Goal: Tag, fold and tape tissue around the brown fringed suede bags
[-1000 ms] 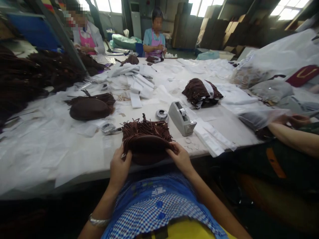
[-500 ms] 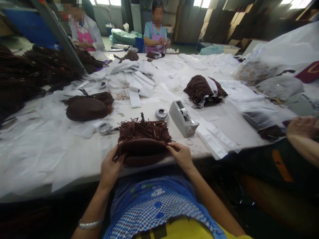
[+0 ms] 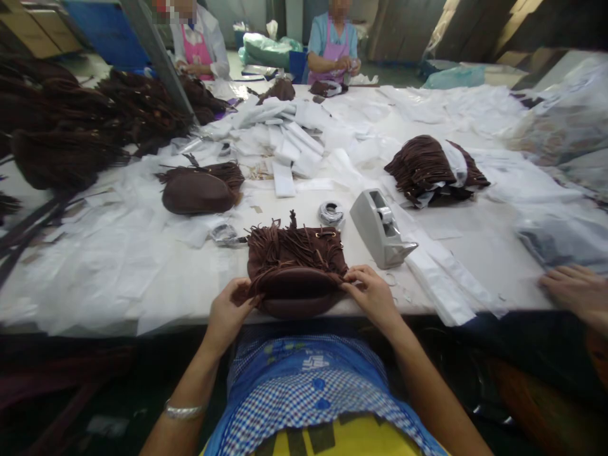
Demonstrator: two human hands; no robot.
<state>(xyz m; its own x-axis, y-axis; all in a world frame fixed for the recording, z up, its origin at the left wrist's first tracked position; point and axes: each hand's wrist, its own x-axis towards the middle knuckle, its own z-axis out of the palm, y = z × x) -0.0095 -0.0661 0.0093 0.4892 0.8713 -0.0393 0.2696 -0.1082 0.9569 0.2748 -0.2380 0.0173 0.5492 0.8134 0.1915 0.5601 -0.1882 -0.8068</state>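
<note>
A dark brown fringed bag (image 3: 297,285) lies at the table's front edge, its smooth oval base toward me and its fringe and a gold-coloured eyelet on the far side. My left hand (image 3: 232,310) pinches the bag at the left end of the base. At the right end, my right hand (image 3: 368,291) grips the edge between thumb and fingers. Just beyond the bag sit a roll of tape (image 3: 331,214) and a grey tape dispenser (image 3: 381,229). A small clear-wrapped item (image 3: 223,234) is left of the fringe.
Another brown bag (image 3: 202,190) lies to the left, and a fringed bundle with a white band (image 3: 434,170) to the right. White paper strips (image 3: 444,278) reach the front edge. A co-worker's hand (image 3: 577,288) rests at the right. Brown bags (image 3: 61,120) are heaped at far left.
The view has shifted, so the table's things appear farther right. Both hands still hold the bag's ends. The co-worker's hand at the right has moved onto the table edge.
</note>
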